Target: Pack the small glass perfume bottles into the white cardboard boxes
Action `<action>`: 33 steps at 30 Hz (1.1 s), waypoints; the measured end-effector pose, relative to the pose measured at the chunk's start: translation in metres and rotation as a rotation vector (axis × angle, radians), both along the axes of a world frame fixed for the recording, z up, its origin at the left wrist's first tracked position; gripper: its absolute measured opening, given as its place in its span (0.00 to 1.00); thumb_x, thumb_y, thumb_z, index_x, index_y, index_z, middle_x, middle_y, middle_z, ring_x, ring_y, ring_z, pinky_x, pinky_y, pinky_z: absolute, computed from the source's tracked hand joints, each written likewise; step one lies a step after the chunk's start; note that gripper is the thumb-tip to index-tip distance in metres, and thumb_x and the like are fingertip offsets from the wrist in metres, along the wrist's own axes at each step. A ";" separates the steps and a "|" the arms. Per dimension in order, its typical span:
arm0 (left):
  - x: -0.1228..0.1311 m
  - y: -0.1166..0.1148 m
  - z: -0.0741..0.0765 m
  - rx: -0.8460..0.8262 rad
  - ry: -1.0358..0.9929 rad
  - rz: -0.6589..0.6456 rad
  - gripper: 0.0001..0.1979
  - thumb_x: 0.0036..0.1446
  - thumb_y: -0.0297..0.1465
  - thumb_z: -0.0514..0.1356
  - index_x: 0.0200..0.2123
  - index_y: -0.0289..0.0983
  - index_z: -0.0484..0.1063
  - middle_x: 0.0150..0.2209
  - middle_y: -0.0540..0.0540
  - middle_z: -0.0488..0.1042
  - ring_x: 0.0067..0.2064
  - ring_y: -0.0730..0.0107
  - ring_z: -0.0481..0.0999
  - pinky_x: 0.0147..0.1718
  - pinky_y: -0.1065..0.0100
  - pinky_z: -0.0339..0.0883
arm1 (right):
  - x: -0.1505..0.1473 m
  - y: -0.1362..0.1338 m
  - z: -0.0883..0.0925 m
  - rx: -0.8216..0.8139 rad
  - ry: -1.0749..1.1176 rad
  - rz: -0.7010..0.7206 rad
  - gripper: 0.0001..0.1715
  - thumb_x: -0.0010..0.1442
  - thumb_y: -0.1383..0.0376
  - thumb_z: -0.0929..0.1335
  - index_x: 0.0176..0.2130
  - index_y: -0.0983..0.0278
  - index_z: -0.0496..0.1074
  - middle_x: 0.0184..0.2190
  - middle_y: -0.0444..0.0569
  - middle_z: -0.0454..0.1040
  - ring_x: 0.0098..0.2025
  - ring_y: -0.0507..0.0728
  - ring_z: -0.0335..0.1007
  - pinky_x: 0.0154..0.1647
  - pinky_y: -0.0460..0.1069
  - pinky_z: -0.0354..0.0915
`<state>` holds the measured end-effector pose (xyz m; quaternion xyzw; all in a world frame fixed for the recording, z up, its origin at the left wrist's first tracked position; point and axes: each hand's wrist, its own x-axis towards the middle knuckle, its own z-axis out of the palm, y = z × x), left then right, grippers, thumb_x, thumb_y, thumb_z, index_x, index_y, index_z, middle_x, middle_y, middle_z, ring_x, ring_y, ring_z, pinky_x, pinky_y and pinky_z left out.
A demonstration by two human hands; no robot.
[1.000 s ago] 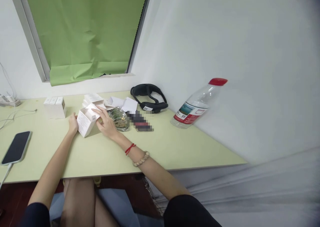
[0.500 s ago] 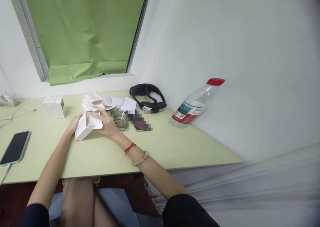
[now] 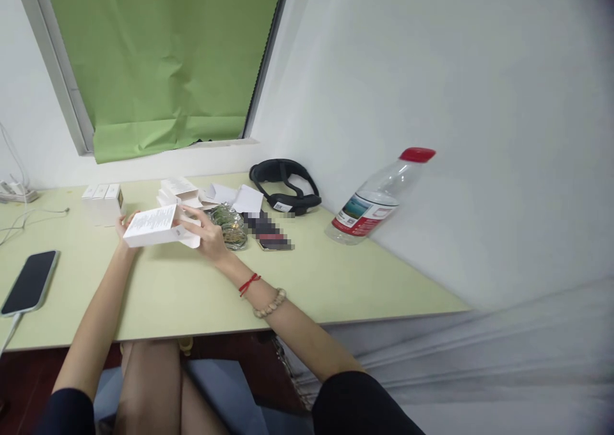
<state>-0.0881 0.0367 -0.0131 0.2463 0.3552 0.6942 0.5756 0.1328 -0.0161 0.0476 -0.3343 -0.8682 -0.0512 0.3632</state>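
Observation:
Between my hands, above the table, is a small white cardboard box (image 3: 156,225) with a printed face turned up and its flaps open at the right end. My left hand (image 3: 125,229) grips the closed left end; the box hides part of its fingers. At the open end, my right hand (image 3: 207,233) has its fingers closed about the flaps. Just behind lie more white cartons (image 3: 180,192) with open flaps and folded white papers (image 3: 247,201). A clear plastic packet (image 3: 229,226) with greenish and golden contents lies beside my right hand.
Three small white boxes (image 3: 103,206) stand together at the back left. A phone (image 3: 29,283) on a cable lies at the left. A black headset (image 3: 285,189), a dark blurred item (image 3: 268,231) and a red-capped bottle (image 3: 364,208) are to the right, near the wall.
The box has been turned from tilted upright to nearly level, its printed face now up and open end to the right. My left hand has shifted left with it.

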 end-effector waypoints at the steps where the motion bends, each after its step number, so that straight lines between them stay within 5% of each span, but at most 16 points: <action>1: 0.002 0.000 0.000 0.002 -0.035 0.021 0.19 0.55 0.36 0.42 0.34 0.33 0.70 0.29 0.41 0.74 0.34 0.62 0.75 0.36 0.63 0.69 | 0.000 0.000 0.000 0.036 0.060 -0.008 0.15 0.64 0.61 0.63 0.45 0.59 0.76 0.58 0.54 0.65 0.54 0.59 0.67 0.40 0.48 0.70; 4: 0.006 0.001 0.002 -0.038 -0.227 0.061 0.19 0.57 0.34 0.41 0.34 0.34 0.70 0.30 0.42 0.74 0.35 0.64 0.75 0.33 0.67 0.69 | -0.001 0.001 0.001 0.102 0.233 -0.011 0.16 0.65 0.58 0.62 0.42 0.60 0.76 0.56 0.54 0.67 0.57 0.60 0.64 0.48 0.53 0.69; 8: 0.007 -0.001 0.006 -0.119 -0.362 0.087 0.15 0.56 0.33 0.43 0.30 0.35 0.67 0.23 0.46 0.68 0.23 0.72 0.68 0.24 0.72 0.63 | -0.001 0.002 0.003 0.119 0.351 -0.021 0.17 0.63 0.57 0.63 0.43 0.62 0.76 0.57 0.56 0.65 0.62 0.62 0.57 0.56 0.58 0.65; 19: 0.011 -0.008 0.016 -0.156 -0.389 0.064 0.17 0.58 0.33 0.41 0.29 0.33 0.66 0.19 0.47 0.63 0.20 0.75 0.62 0.20 0.74 0.57 | 0.002 0.008 0.008 0.187 0.551 0.001 0.15 0.62 0.61 0.65 0.45 0.61 0.77 0.52 0.55 0.71 0.55 0.60 0.67 0.56 0.57 0.65; 27: 0.011 -0.009 0.017 -0.139 -0.341 0.044 0.21 0.61 0.34 0.38 0.26 0.33 0.66 0.17 0.48 0.63 0.18 0.76 0.63 0.20 0.76 0.58 | -0.002 0.014 -0.001 0.173 0.514 -0.054 0.24 0.65 0.65 0.59 0.58 0.62 0.67 0.60 0.54 0.64 0.62 0.58 0.59 0.62 0.56 0.60; 31: 0.013 -0.008 0.016 -0.143 -0.251 -0.050 0.23 0.62 0.37 0.40 0.23 0.33 0.66 0.16 0.47 0.64 0.16 0.75 0.62 0.17 0.74 0.55 | -0.004 0.016 -0.007 0.115 0.431 -0.019 0.30 0.63 0.71 0.57 0.63 0.60 0.61 0.63 0.50 0.59 0.65 0.57 0.53 0.66 0.57 0.55; 33: 0.016 -0.007 0.014 -0.151 -0.097 -0.251 0.23 0.62 0.39 0.44 0.23 0.32 0.67 0.16 0.45 0.66 0.15 0.73 0.63 0.15 0.72 0.51 | -0.005 0.015 -0.009 0.090 0.372 0.005 0.34 0.61 0.74 0.56 0.64 0.58 0.59 0.64 0.47 0.56 0.67 0.56 0.50 0.67 0.58 0.51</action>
